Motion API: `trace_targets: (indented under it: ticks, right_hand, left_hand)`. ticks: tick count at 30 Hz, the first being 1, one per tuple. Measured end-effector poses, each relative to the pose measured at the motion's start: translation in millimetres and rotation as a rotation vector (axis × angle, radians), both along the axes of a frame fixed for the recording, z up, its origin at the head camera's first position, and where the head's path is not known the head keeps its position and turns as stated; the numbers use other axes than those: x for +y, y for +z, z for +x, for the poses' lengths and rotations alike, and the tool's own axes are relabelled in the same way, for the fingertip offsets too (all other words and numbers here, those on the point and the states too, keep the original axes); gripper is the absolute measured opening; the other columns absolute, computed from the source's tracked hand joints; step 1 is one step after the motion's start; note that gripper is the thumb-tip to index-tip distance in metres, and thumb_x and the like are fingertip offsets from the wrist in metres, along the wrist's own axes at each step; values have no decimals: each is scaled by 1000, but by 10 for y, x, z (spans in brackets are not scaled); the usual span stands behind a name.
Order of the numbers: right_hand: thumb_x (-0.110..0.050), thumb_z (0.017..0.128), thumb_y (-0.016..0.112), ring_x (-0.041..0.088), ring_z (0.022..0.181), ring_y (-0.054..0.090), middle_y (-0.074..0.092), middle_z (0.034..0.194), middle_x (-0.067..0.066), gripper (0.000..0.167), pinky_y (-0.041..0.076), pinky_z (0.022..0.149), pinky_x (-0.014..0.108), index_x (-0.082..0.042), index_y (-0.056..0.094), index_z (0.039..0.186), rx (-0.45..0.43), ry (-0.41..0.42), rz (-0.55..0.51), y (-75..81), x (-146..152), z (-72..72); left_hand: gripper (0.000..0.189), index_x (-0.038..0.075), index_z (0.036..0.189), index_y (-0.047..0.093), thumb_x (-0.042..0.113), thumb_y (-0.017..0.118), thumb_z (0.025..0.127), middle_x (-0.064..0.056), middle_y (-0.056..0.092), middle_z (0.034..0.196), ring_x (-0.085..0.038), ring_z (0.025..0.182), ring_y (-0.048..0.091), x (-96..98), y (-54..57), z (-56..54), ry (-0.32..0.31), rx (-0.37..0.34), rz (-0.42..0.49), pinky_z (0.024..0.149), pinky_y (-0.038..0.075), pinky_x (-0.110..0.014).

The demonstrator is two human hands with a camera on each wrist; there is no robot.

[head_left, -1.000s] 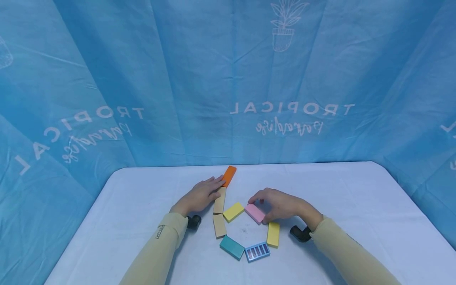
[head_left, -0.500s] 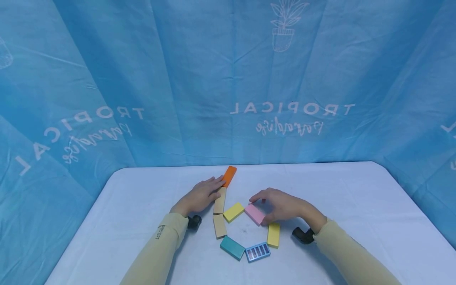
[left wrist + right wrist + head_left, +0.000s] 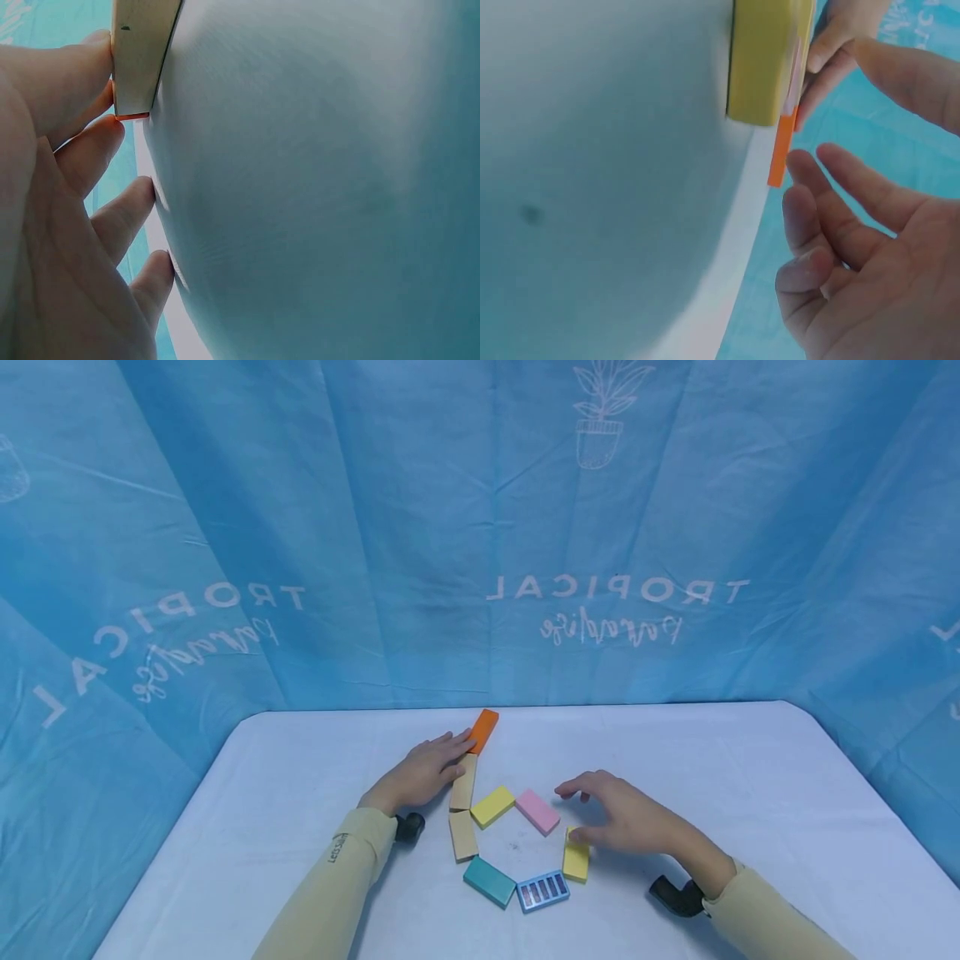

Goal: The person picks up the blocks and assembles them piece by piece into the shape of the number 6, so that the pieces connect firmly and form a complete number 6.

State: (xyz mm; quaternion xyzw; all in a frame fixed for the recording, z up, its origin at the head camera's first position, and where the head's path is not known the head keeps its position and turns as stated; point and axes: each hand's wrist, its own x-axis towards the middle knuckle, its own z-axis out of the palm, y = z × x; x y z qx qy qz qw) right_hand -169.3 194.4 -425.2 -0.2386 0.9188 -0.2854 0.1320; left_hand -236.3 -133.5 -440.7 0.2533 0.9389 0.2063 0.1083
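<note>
My left hand (image 3: 422, 770) lies with fingers extended across the orange block (image 3: 484, 728) and the plain wooden block (image 3: 463, 783) below it. In the left wrist view its thumb touches the side of a wooden block (image 3: 142, 52). My right hand (image 3: 630, 814) is above the table with nothing in it, fingers loosely bent. Its thumb is over the upper end of a yellow block (image 3: 576, 862); contact cannot be told. The pink block (image 3: 537, 811) lies flat left of that hand, touching the other yellow block (image 3: 492, 807) at a corner.
A second wooden block (image 3: 462, 837), a teal block (image 3: 489, 882) and a blue block with dark stripes (image 3: 543, 891) continue the ring. All lie on a white-covered table (image 3: 315, 735). A blue printed curtain (image 3: 420, 527) hangs behind it.
My right hand has let go of the pink block and drawn back to the right. The left hand and the blocks look unmoved.
</note>
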Motion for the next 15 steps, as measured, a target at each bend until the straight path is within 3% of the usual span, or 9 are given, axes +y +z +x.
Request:
trace_targets:
  ticks: [7,15]
  right_hand:
    - [-46,76,86,19,112,54,60,127,-4,70,49,97,47,-14,62,133,-28,-80,30,-3,36,183]
    - [-50,66,91,18,113,55,62,123,-3,79,48,102,48,-11,63,129,15,-75,86,-52,54,301]
  left_hand:
    - [52,16,157,38,28,50,107,-1,27,165,-29,152,22,3,-24,-6,8,2,-4,122,19,-53]
    - [52,15,157,38,28,49,107,-2,26,165,-30,152,22,1,-4,3,3,-3,-3,122,18,-53]
